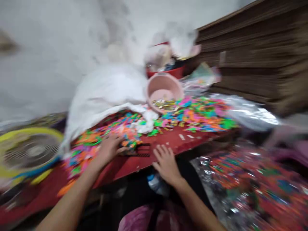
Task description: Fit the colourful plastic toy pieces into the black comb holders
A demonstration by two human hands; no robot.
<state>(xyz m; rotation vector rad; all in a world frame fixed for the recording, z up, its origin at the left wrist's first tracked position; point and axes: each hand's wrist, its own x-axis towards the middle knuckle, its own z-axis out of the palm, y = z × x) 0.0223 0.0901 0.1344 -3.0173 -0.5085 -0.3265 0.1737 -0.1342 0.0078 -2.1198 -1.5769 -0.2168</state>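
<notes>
My left hand (109, 149) reaches to the near edge of a heap of small bright plastic pieces (93, 138) on a red tabletop (127, 165). Its fingers are blurred and partly lost among the pieces, so whether they grip any is unclear. Just right of it lies a flat black slotted frame (143, 150). My right hand (166, 163) rests at the table's front edge with fingers spread, holding nothing, close to the frame's right end.
A white sack (108, 86) slumps behind the heap. Beside it stand a pink basin (165, 93) with gold-coloured bits and more plastic pieces (204, 112). At left is a yellow-rimmed basket (31, 152); at right, stacked cardboard (240, 57) and clear bags of pieces (260, 183).
</notes>
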